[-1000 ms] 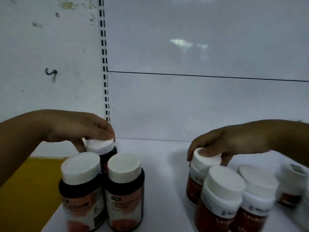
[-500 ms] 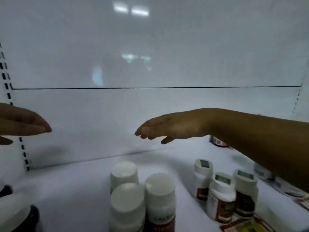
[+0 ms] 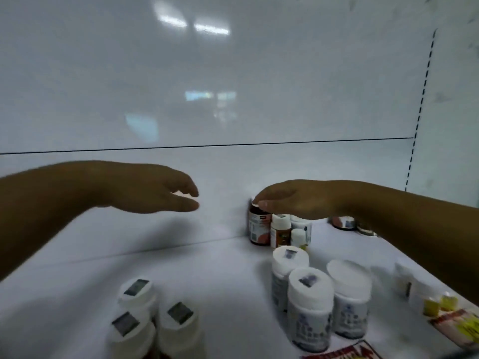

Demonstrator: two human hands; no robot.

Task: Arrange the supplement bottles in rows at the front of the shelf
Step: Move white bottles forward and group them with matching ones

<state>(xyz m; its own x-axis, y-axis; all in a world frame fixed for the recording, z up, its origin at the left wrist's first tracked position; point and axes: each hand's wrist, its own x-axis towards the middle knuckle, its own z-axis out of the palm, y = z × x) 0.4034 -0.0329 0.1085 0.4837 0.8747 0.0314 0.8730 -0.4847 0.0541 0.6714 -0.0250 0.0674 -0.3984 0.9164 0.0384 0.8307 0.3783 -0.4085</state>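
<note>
Head view, the only one. Dark bottle (image 3: 259, 226) upright against the back wall (image 3: 233, 73), at the rear edge of the shelf (image 3: 77, 281), leftmost of a small back cluster with a brown bottle (image 3: 280, 230) and a small white bottle (image 3: 298, 237) just beside. Long axis vertical, cap up.

Right hand (image 3: 293, 200) directly over that cap, palm down, fingers curved loosely, thumb tip touching or nearly touching the cap edge; not yet closed round anything as far as can be told. Right forearm slanting in from the right edge, above the back cluster.

Left hand (image 3: 155, 190) well apart to the left, hanging in the air over bare shelf, fingers half curled, thumb and fingers parted, holding nothing. Clearly the farther hand from the dark bottle.

Front edge: left trio (image 3: 153, 314) of white-capped bottles grouped, right trio (image 3: 318, 291) likewise, with a clear gap between.

Judged next: right hand to close on the cap, lift or slide forward toward the front edge, probably into that gap. Risk of knocking the brown bottle, standing so close.
</note>
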